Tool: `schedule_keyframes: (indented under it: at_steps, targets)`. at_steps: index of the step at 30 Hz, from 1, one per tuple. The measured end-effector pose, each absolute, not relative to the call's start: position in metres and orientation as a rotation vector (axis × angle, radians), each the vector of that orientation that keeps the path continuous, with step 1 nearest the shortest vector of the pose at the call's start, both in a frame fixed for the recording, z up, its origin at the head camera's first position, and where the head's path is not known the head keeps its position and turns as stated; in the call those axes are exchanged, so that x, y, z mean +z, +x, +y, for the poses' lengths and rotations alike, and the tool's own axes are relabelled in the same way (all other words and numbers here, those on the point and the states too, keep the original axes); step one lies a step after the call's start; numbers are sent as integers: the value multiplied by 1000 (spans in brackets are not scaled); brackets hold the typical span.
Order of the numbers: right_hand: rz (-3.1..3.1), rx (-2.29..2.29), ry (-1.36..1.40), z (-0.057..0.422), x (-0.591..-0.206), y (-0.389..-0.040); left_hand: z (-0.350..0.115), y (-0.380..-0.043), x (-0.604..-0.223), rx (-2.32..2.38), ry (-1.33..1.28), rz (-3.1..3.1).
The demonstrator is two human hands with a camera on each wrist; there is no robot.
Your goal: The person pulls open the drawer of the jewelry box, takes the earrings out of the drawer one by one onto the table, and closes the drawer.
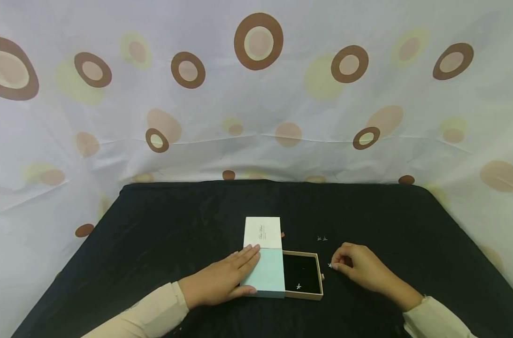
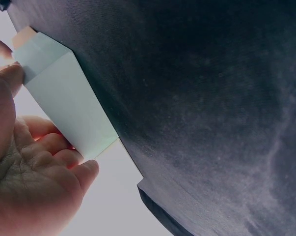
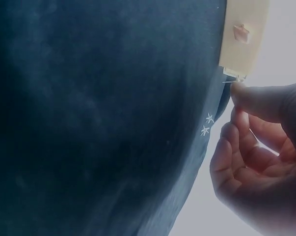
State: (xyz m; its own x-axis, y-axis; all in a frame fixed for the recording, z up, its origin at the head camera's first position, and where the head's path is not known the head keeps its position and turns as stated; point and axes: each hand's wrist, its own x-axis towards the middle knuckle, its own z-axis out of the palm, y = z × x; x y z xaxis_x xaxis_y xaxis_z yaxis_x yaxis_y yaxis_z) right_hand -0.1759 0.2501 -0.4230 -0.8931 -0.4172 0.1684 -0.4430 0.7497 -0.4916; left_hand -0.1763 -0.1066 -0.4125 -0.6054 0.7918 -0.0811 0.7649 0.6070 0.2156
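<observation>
My left hand (image 1: 228, 278) rests on a slim jewelry box with its fingers laid straight over the pale blue part (image 1: 268, 270) and its thumb along the near edge. The box's tan-rimmed drawer (image 1: 320, 288) is slid out to the right. On its black lining lies a small silvery star-shaped piece (image 1: 299, 286). To the right of the drawer, my right hand (image 1: 362, 267) pinches another small star-shaped piece (image 1: 330, 265) between thumb and forefinger. The right wrist view shows that piece (image 3: 240, 78) at the fingertips, close to the drawer's end.
The box's white part (image 1: 262, 230) bears small printing and has an orange tab (image 1: 283, 234) at its side. Two more star-shaped pieces (image 1: 322, 238) lie on the black cloth (image 1: 188, 220) beyond the right hand. A patterned curtain (image 1: 256, 103) hangs behind the table.
</observation>
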Motion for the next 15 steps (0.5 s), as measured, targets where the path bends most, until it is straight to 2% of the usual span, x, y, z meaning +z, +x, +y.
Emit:
schedule_keyframes:
  at_steps: [15]
  targets:
    - [-2891,708,842,245,-423,-179,-107,-176,-411,245,1300,2658]
